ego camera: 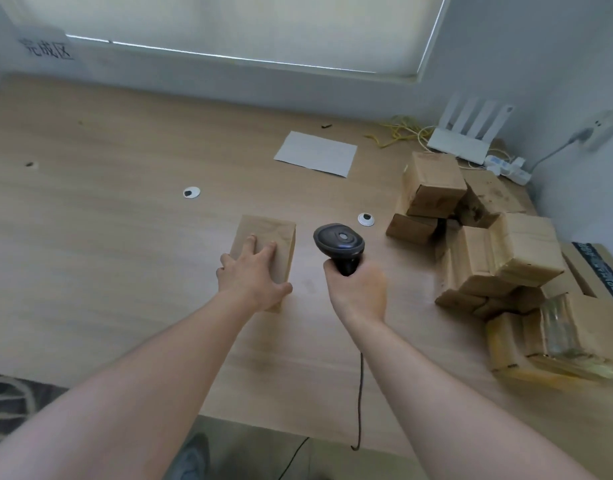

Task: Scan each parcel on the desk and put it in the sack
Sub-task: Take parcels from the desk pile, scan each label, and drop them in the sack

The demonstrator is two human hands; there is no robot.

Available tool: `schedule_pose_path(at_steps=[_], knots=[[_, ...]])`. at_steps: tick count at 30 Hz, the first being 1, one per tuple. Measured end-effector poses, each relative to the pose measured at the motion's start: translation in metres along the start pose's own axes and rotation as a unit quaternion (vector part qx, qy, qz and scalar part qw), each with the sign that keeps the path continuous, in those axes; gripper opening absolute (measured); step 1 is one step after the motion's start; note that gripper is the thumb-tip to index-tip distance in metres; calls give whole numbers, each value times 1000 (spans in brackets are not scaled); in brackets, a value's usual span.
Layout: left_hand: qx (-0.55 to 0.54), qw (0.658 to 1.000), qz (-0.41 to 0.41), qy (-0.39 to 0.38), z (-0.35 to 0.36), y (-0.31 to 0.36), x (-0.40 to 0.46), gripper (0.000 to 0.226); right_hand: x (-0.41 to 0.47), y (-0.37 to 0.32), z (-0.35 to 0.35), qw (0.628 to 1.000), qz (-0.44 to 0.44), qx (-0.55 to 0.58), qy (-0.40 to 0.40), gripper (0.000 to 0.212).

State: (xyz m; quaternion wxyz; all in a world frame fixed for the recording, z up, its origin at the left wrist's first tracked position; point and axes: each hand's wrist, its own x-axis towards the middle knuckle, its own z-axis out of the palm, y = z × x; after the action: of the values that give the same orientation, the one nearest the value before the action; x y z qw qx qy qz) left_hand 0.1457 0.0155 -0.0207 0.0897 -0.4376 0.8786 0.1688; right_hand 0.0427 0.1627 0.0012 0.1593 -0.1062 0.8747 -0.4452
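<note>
L hand (251,277) lies flat on the box (265,252), fingers straight and a bit spread across its top, thumb down the box's near-right side; pressing, not pinching. Box sits on the desk (125,237), alone, well apart from the pile (478,244). R hand (358,289) is wrapped tight round the scanner (339,242) handle, just right of the box, head tipped fwd and away; cable (360,393) hangs off the desk's near edge.

Step in hand, I'd say: scan this box. No label shows on the top face, so barcode is prob on a side or underneath, can't tell which. To do it well:
- Tip or turn the box w/ the L hand till the label faces up or toward the scanner; flat palm alone may slip on taped cardboard, so curl fingers over the far edge first.
- Swing the scanner head left, aim at the label square-on, not at a steep angle; tape glare may spoil the read.
- Keep fingers off the barcode.
- Mind the cable dragging.

Sack isn't in view; likely left of the box, but that's a guess. Pile right of the box has many boxes left, so task looks far from done. Paper sheet (317,154) and router (466,133) lie beyond the box, out of the way.
</note>
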Motion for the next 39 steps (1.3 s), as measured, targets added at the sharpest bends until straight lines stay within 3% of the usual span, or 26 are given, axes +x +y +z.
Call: schedule_pose_path(at_steps=[7,17,29,39], knots=[[-16,1000,-10,-6,-11,-106,22,84,-32,-42,92,999,-3,-33,-2,19],[9,997,46,-67,-6,-237,85,84,-59,-78,219,995,67,-53,55,20],[19,991,102,-87,22,-275,118,96,-62,-76,275,988,105,-86,78,21],[-147,980,95,-97,-11,-318,136,91,-43,-84,287,993,93,-59,47,20]])
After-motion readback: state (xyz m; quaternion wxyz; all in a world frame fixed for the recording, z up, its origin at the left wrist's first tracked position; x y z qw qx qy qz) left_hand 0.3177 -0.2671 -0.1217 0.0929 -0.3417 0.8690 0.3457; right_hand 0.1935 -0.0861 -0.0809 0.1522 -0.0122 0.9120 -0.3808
